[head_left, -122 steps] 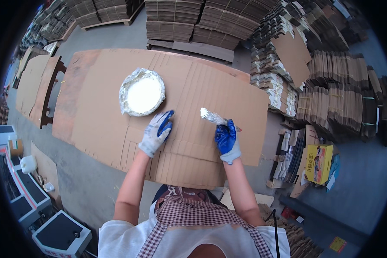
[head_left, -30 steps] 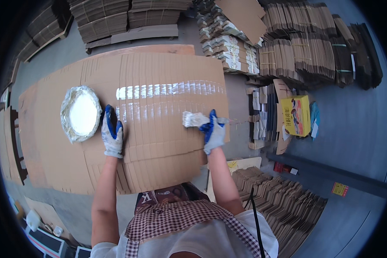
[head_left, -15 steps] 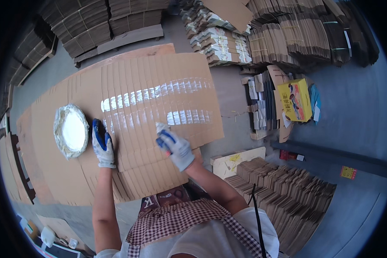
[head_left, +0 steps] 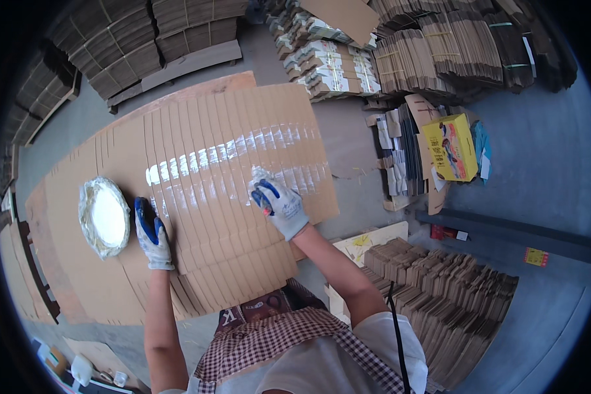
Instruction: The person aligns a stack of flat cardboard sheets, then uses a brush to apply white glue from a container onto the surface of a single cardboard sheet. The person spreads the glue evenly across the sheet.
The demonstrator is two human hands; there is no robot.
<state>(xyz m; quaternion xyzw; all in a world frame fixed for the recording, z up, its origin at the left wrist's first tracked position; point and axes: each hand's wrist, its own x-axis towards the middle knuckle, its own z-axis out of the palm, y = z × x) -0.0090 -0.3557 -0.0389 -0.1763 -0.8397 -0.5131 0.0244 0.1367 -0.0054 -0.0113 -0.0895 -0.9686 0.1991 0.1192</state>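
Overlapping flat cardboard sheets (head_left: 197,230) lie fanned across the table, with two bands of wet white glue (head_left: 207,155) running over their edges. In a blue-and-white glove, my left hand (head_left: 153,235) rests at the left part of the sheets, fingers stretched out and thumb apart, holding nothing. Right beside it stands a round bowl of white glue (head_left: 109,217), its rim wrapped in crinkled plastic film. My right hand (head_left: 282,207), gloved alike, is closed on a small brush (head_left: 261,173) with a white, glue-covered head, at the lower glue band. The fingers hide most of its handle.
Bundled cardboard stacks (head_left: 197,29) stand on pallets beyond the table. More printed cartons (head_left: 338,69) are piled at the far right. A yellow box (head_left: 450,150) sits on a stack to the right. Close by my right arm is a low cardboard pile (head_left: 440,282).
My right hand has moved up and slightly right with the brush, and the lower glue band now reaches farther left. My left hand stays beside the bowl; the whole view has shifted slightly.
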